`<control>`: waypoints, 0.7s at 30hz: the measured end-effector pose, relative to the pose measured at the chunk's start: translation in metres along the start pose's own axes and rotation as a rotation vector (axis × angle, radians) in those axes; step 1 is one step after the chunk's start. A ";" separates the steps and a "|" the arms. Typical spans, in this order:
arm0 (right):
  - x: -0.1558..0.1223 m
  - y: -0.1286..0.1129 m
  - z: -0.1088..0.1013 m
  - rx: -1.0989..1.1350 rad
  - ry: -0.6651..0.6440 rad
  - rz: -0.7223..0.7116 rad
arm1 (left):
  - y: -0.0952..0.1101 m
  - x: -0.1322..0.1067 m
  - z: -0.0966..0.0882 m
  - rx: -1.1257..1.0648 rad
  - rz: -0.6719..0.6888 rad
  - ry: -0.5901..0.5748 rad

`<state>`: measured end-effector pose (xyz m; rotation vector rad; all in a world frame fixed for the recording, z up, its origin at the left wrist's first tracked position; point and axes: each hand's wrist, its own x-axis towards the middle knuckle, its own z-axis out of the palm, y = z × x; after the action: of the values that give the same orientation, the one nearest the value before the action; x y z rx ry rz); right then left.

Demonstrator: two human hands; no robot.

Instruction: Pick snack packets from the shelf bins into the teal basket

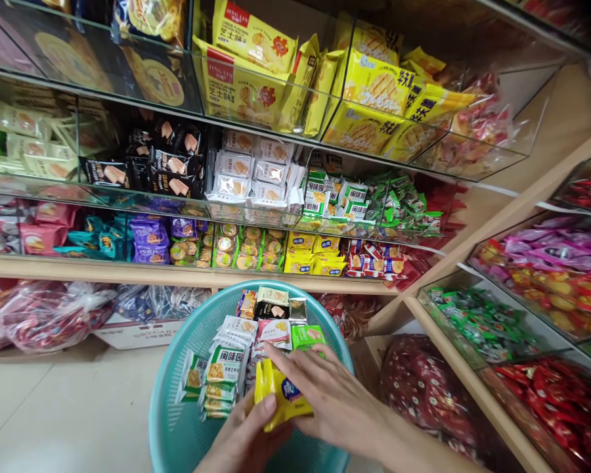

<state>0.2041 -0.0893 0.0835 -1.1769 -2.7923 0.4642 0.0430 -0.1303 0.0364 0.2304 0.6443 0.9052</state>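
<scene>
A teal plastic basket (177, 368) sits low in front of me and holds several small snack packets (226, 364), white, green, pink and black. My left hand (243, 437) grips a yellow snack packet (280, 394) from below, thumb on its near edge. My right hand (325, 394) lies over the same yellow packet from the right, fingers stretched flat across it and pointing left.
Glass-fronted shelves (256, 125) of packaged biscuits and sweets fill the wall ahead. More glass bins (536, 276) of wrapped candy run along the right. Bags of red sweets (44, 315) and a white carton (138, 332) lie on the floor under the shelf.
</scene>
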 end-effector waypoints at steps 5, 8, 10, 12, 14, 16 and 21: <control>-0.013 -0.002 0.032 0.035 -0.031 0.027 | -0.007 -0.007 -0.016 0.153 -0.102 0.084; -0.014 -0.003 0.054 0.025 -0.062 0.020 | -0.008 -0.009 -0.019 0.177 -0.077 0.094; -0.013 -0.004 0.066 0.016 -0.092 0.002 | -0.007 -0.009 -0.020 0.164 -0.068 0.081; -0.011 -0.005 0.075 0.015 -0.119 -0.011 | -0.007 -0.009 -0.023 0.186 -0.086 0.081; -0.009 -0.006 0.081 0.021 -0.130 -0.010 | -0.006 -0.008 -0.029 0.245 -0.114 0.112; -0.007 -0.006 0.085 0.030 -0.140 -0.002 | -0.005 -0.007 -0.036 0.324 -0.156 0.170; -0.001 -0.004 0.097 0.018 -0.183 -0.002 | -0.005 -0.004 -0.048 0.379 -0.278 0.249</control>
<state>0.1841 -0.1170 -0.0072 -1.1845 -2.9340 0.6257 0.0154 -0.1404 -0.0019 0.3593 1.0531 0.5421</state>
